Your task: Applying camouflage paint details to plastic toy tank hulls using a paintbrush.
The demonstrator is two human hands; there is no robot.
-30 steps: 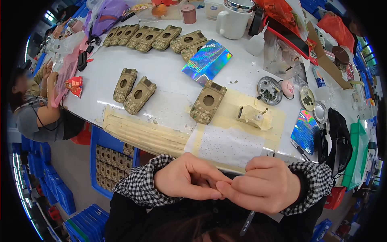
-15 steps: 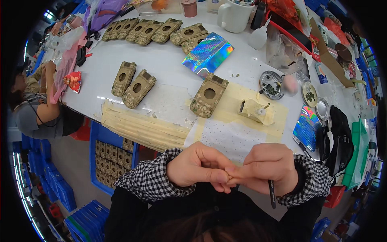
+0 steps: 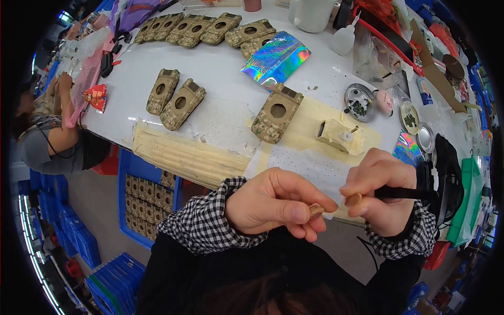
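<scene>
My left hand [image 3: 278, 205] pinches a small tan piece [image 3: 316, 211] between thumb and fingers. Just right of it, my right hand [image 3: 386, 191] grips a small round tan piece [image 3: 353, 199] at its fingertips. A slim black pen-like tool [image 3: 407, 193] is also tucked in that hand, pointing right. Both hands hover over the table's near edge, a small gap between them. Beyond them lies a camouflage toy tank hull [image 3: 277, 113] with a round hole. A masking-tape-covered block [image 3: 340, 136] sits to its right. Two more camouflage hulls [image 3: 182, 104] rest at the left.
More hulls [image 3: 191, 30] line the far side beside a shiny holographic sheet [image 3: 278, 59]. Round dishes [image 3: 358, 102] hold small dark green bits. A white mug [image 3: 311, 16] stands far back. A blue crate [image 3: 126, 181] of hulls is below left; a co-worker [image 3: 50, 128] sits left.
My hands have come apart, the right moving up and to the right. Small tan pieces now show in both, and the black tool has swung from pointing down to pointing right.
</scene>
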